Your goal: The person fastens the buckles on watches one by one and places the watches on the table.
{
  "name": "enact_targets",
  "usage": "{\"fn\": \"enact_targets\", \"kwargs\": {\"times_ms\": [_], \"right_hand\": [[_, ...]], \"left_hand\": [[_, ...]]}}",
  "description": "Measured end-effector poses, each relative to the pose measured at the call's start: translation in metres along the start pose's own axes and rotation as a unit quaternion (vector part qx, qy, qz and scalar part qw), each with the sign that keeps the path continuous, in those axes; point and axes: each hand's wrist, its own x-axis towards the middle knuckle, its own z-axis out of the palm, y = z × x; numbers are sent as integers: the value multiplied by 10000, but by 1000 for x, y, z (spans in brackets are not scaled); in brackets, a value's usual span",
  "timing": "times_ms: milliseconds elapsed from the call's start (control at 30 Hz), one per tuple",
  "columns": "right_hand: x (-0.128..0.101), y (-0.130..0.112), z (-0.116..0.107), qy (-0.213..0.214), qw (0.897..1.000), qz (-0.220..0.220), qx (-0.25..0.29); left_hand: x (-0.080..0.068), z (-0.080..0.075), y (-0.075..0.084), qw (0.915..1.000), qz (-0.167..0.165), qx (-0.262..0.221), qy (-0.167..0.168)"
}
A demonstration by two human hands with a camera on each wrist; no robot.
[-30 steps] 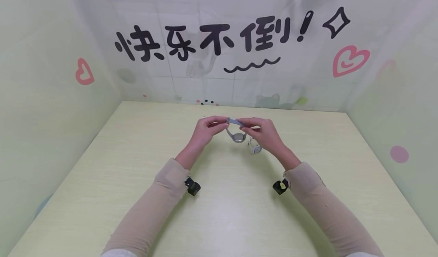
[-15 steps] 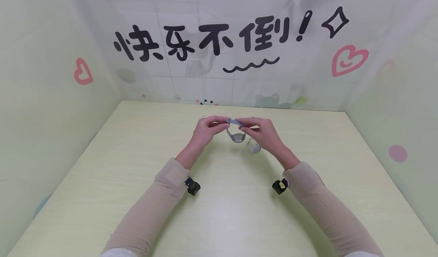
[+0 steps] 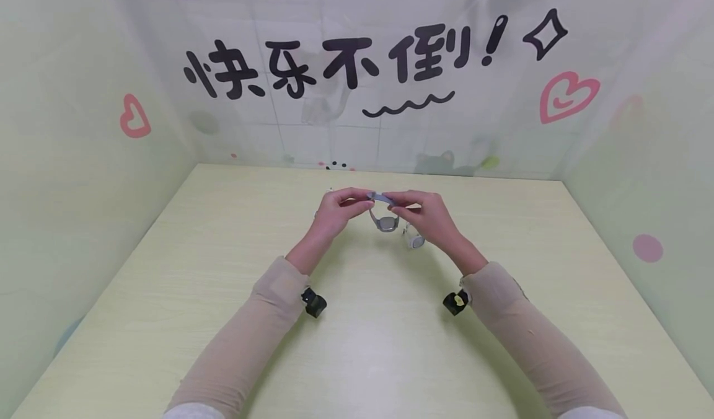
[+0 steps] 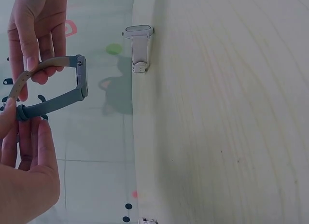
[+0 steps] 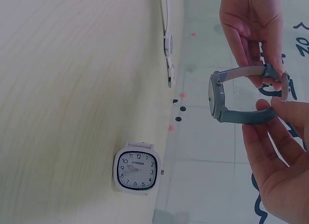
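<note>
Almost nothing has moved since the earlier frames: both hands stay raised over the counter (image 3: 357, 344), the left hand (image 3: 334, 211) and right hand (image 3: 432, 217) each pinching a strap end of the grey watch (image 3: 386, 222), apparently fastening it. A white watch (image 3: 415, 240) stands beside them.

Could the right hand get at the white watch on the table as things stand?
Probably not right away: the right hand pinches the strap of the grey watch, which the left hand also holds. The white watch stands on the table close beneath it, with nothing between.
</note>
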Motion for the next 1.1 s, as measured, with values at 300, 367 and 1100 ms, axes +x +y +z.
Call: {"fn": "enact_targets", "kwargs": {"times_ms": [300, 367, 1100], "right_hand": [[2, 3, -2, -11, 10000, -36, -23], [2, 3, -2, -21, 10000, -19, -31], [13, 6, -8, 92, 9996, -86, -242]], "left_hand": [[2, 4, -2, 9994, 13, -318, -100], [3, 6, -3, 9989, 27, -449, -114], [10, 22, 2, 9981, 376, -63, 494]]}}
